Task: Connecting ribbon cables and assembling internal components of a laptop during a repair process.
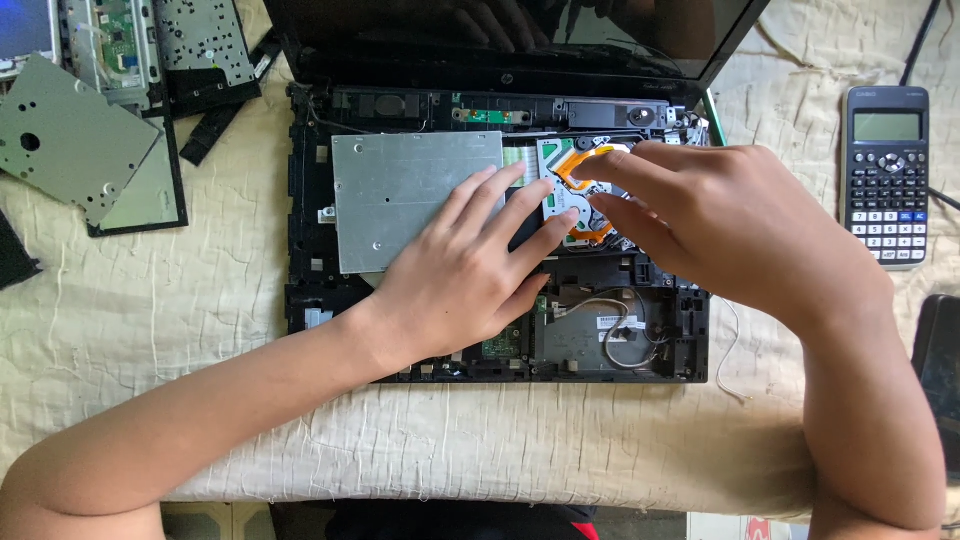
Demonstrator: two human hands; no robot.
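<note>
Hands are working inside an opened laptop point(320, 300) on the bench. The left grip point(470, 270) is lying flat, fingers spread, pressing a grey plate point(400, 190). The right grip point(720, 220) is pinching near an orange ribbon point(572, 165); tugging could tear it. A white label point(612, 322) is sitting below; a calculator point(886, 175) is lying beyond the right.

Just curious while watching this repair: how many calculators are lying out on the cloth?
1. A dark calculator lies at the right edge, beside the opened laptop. Others could lie outside the picture.
</note>
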